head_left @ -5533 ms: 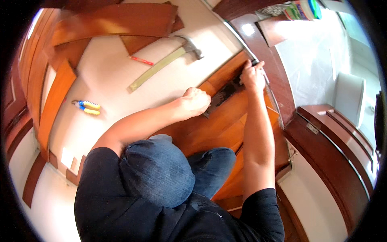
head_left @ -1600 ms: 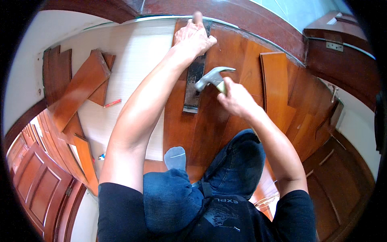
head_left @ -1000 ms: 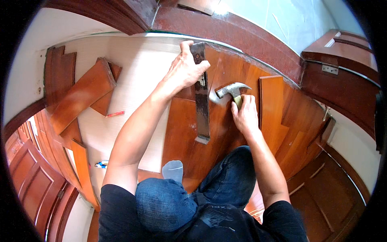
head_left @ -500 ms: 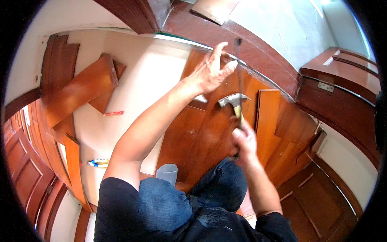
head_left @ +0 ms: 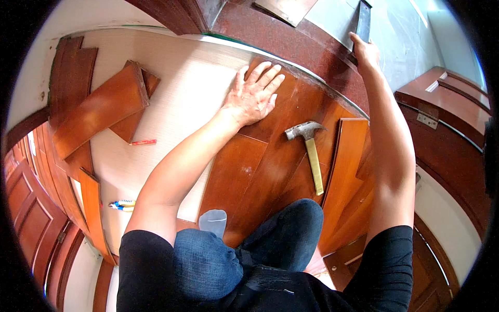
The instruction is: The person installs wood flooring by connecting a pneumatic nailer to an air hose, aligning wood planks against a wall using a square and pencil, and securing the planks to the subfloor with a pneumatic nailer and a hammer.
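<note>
My left hand [head_left: 252, 100] lies flat with fingers spread on the reddish-brown floor planks [head_left: 249, 166], by their left edge next to the pale underlay [head_left: 176, 88]. Stretched out to the far right, my right hand [head_left: 366, 54] grips a flat dark metal bar [head_left: 364, 22], held above the threshold and the grey floor beyond. The lower part of this bar is hidden by my fingers. A claw hammer [head_left: 314, 164] with a yellowish handle rests on the planks between my arms, touched by neither hand.
Loose planks [head_left: 99, 117] are stacked at the left, with a red pencil [head_left: 143, 142] and blue-and-yellow pliers [head_left: 122, 206] nearby. One loose plank [head_left: 345, 156] lies right of the hammer. A dark red threshold [head_left: 291, 47] crosses the far side; a door [head_left: 452, 99] stands right.
My right hand has let go of the hammer, now lying on the planks, and taken hold of the metal bar at the far right. My left hand has moved left and flattened onto the planks.
</note>
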A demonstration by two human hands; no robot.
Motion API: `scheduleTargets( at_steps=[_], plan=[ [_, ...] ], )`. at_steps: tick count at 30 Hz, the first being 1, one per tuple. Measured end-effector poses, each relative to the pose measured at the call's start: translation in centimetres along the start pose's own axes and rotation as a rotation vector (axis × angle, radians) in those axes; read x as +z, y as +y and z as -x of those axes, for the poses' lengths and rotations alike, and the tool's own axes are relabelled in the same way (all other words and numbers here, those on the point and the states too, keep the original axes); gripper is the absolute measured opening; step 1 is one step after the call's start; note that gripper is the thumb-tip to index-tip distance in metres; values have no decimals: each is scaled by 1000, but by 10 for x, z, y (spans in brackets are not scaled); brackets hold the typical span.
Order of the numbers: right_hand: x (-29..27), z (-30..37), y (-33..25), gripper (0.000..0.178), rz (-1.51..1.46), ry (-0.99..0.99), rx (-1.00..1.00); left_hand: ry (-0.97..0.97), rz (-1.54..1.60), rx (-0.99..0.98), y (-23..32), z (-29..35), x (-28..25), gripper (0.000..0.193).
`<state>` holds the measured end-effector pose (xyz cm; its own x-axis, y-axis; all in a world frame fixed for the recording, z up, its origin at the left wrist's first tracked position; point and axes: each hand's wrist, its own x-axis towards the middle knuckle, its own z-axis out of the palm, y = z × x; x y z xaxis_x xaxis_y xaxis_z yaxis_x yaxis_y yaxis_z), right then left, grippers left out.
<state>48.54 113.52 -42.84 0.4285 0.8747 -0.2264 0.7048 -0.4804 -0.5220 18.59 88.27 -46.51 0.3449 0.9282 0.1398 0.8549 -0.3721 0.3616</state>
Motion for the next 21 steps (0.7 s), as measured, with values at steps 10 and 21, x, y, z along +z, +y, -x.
scheduleTargets(
  at_steps=[10, 21],
  plan=[
    [28, -24, -5, 75, 256, 73, -87, 110, 107, 40, -6, -3, 1, 51],
    [-36, 259, 82, 26, 58, -31, -683, 260, 428, 164, -56, 12, 22, 36]
  ],
)
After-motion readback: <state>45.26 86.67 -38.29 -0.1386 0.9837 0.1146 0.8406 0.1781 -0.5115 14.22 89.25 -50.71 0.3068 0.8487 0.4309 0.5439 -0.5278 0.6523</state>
